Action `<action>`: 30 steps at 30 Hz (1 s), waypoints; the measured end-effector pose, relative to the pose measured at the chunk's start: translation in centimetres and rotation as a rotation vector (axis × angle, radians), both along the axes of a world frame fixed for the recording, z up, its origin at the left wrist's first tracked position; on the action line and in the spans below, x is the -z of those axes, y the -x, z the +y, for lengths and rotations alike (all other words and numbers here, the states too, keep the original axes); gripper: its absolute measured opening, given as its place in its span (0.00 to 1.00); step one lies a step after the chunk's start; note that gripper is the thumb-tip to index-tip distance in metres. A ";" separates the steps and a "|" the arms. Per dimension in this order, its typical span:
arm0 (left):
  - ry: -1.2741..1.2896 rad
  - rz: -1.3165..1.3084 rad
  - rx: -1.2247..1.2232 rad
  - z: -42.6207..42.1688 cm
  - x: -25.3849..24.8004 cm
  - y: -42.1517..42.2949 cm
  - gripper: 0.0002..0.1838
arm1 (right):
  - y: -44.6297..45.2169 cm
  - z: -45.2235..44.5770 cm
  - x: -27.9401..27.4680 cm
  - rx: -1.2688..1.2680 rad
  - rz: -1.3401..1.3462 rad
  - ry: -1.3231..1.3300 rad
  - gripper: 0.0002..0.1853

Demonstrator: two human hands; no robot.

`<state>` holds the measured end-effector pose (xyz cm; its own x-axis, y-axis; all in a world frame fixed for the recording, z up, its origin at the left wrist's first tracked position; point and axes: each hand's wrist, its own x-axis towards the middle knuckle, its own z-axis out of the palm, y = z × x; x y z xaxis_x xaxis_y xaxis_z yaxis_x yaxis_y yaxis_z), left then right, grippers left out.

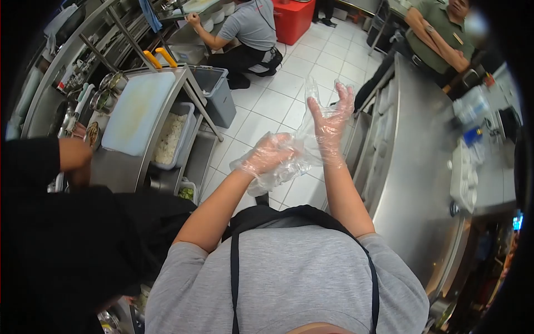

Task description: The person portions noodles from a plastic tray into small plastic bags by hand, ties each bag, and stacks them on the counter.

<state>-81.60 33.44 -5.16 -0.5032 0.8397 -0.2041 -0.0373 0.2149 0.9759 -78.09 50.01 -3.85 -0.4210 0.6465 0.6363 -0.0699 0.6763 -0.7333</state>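
Observation:
Both my hands wear clear, loose disposable plastic gloves, held up in front of my chest. My right hand (331, 125) is raised with its fingers apart, and empty glove tips stick up beyond them. Beside its wrist, my left hand (272, 153) is closed on the bunched film of the right hand's plastic glove (306, 142). Crumpled plastic hangs below and between the two hands, so the left fingertips are partly hidden.
At left stands a steel counter with a pale cutting board (139, 111) and metal pots (114, 83); a bin of rice-like food (169, 136) sits below. A steel counter (411, 139) runs along the right. People are at left, crouching ahead, and at upper right. A grey bin (219, 100) stands ahead.

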 end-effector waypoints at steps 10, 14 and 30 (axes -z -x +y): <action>-0.116 0.599 0.112 7.5 3.7 19.0 0.16 | 21.5 5.5 2.9 -0.043 -0.180 0.215 0.45; 0.117 0.601 0.352 10.3 2.3 26.7 0.14 | 26.2 11.6 6.8 0.102 -0.412 -0.341 0.37; -0.456 -0.140 -1.457 -1.9 5.3 71.0 0.24 | 37.6 31.6 33.4 -1.024 -2.053 -0.321 0.20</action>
<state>-152.56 31.55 -10.46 -0.9183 -0.3483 -0.1884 -0.0381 -0.3959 0.9175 -115.65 81.65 -37.20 -0.4201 -0.1197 -0.8996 0.0883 0.9812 -0.1718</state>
